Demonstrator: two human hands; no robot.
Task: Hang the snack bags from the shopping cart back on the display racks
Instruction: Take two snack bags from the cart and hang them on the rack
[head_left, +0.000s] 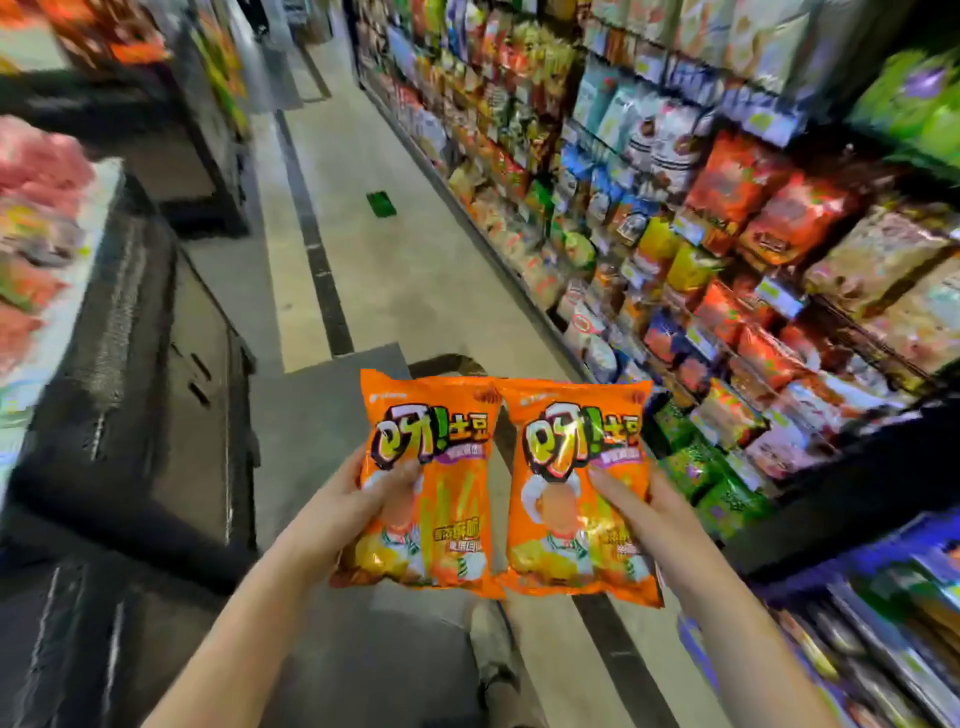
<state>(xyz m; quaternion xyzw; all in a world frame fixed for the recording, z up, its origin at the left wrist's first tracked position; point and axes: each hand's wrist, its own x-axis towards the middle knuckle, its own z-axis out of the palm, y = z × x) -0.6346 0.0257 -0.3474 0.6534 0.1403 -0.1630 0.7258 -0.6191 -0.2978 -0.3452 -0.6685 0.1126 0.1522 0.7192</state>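
Grips the left snack bag (441, 499) with the left hand (353, 504) from the 9 o'clock side, thumb flat on the front, other fingers tucked behind and hidden. Grips the right snack bag (563, 545) with the right hand (647, 506) from the 3 o'clock side, thumb on the front too, other fingers behind. Holds both orange bags upright and side by side, low near 6 o'clock, edges touching, big letters on top. Shows display racks (727, 234) full of bright packs from 1 to 4 o'clock, near the right snack bag but apart from it. Shows a grey floor (405, 291) running up to 12 o'clock, with a small green thing (382, 203) lying on it. Shows a dark stand (156, 364) at 9 o'clock, with blurry pink packs (41, 161) on top
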